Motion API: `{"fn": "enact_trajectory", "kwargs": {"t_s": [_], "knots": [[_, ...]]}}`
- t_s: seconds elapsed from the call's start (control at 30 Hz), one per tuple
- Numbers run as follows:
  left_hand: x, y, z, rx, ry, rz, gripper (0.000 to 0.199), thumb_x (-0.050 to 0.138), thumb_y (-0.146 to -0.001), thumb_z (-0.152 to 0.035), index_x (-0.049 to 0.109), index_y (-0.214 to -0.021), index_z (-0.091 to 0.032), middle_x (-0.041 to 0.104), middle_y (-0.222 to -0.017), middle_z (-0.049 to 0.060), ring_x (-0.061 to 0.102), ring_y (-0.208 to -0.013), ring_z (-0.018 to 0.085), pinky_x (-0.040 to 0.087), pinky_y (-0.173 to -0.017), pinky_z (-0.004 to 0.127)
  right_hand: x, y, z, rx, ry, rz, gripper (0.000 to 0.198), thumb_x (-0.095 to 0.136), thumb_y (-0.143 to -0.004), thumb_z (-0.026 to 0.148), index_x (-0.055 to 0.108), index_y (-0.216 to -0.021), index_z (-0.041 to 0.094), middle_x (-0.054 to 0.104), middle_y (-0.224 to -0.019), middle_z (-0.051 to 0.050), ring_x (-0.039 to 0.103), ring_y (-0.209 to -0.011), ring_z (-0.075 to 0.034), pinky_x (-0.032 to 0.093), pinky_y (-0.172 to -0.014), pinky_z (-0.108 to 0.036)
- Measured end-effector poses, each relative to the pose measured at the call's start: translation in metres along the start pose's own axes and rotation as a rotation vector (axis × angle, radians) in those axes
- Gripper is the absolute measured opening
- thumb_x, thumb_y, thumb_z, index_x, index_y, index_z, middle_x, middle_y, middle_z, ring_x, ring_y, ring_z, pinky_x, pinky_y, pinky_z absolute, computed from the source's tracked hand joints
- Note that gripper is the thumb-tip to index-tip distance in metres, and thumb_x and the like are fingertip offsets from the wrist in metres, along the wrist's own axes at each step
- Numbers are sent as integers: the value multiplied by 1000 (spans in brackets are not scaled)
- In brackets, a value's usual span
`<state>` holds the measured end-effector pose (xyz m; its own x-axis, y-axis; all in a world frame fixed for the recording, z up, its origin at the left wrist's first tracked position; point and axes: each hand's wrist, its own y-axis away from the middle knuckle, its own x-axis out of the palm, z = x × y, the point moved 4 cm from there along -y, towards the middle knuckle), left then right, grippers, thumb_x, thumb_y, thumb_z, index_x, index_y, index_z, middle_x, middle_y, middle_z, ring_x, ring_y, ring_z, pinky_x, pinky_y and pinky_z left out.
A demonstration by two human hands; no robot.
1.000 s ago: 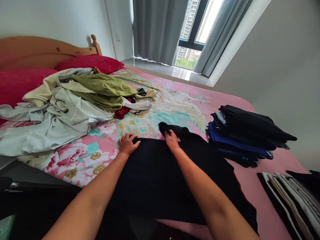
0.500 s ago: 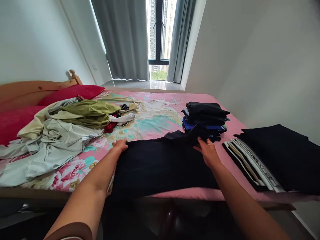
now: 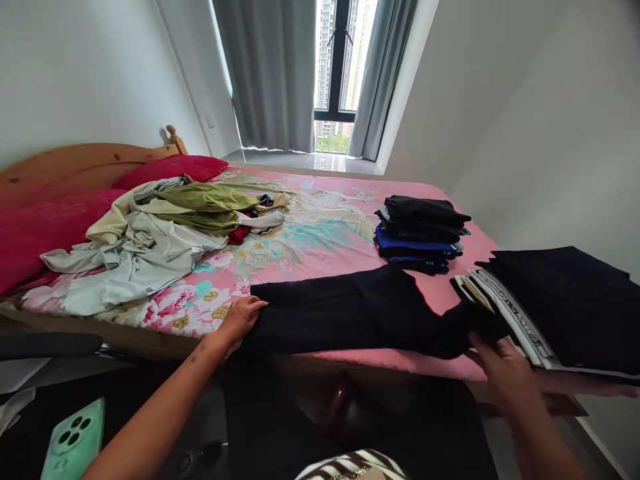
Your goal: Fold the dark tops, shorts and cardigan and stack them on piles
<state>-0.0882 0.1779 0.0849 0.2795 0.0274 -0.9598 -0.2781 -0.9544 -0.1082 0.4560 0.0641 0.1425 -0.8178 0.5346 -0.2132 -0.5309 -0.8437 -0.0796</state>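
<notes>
A black garment with a thin red edge along one curve lies stretched across the near side of the bed. At its left end, my left hand is closed on the edge, fingers over the cloth. My right hand, smeared by motion, grips the narrow right end and pulls it past the near edge of the bed. That end hangs close to a neat stack of folded clothes with black cloth on top. Whether the garment is a top or trousers I cannot tell.
Behind the garment stands a smaller stack of folded dark and blue clothes. A loose heap of clothes lies at left by red pillows. Below the floral bed sheet are a green phone and a dark chair seat.
My right hand has moved right and toward me, drawing the garment's end out toward the right stack. The cloth now lies longer and narrower. My left hand stays at the left end.
</notes>
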Motion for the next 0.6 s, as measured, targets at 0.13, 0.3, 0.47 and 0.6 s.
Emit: {"fn": "enact_trajectory", "kwargs": {"t_s": [0.13, 0.3, 0.47, 0.6], "knots": [[-9, -4, -9, -10, 7, -65, 38, 45, -78, -19, 68, -106, -27, 64, -113, 6, 57, -107, 22, 42, -97, 38, 2, 8, -16, 68, 110, 8, 47, 68, -62, 52, 69, -95, 19, 71, -89, -8, 66, -87, -28, 57, -74, -39], [-13, -17, -54, 118, -18, -126, 44, 33, -90, -25, 54, -128, -26, 50, -138, 3, 39, -131, 19, 28, -110, 40, -3, 22, 0, 23, 193, -1, 43, 68, -60, 52, 71, -90, 22, 70, -78, -6, 66, -87, -29, 56, -74, -36], [24, -37, -66, -35, -123, 107, 57, 36, -89, -50, 36, -141, -28, 26, -152, 7, 16, -142, 27, 6, -111, 56, 1, 43, 18, -114, 197, 120, 35, 68, -64, 50, 71, -90, 27, 70, -81, -3, 66, -88, -27, 56, -77, -33], [35, -50, -58, -98, -142, 336, 63, 40, -84, -57, 37, -141, -29, 25, -152, 11, 18, -140, 32, 3, -106, 64, -2, 50, 18, -154, 202, 184, 37, 66, -66, 52, 70, -93, 26, 70, -90, -4, 66, -87, -26, 57, -74, -32]]}}
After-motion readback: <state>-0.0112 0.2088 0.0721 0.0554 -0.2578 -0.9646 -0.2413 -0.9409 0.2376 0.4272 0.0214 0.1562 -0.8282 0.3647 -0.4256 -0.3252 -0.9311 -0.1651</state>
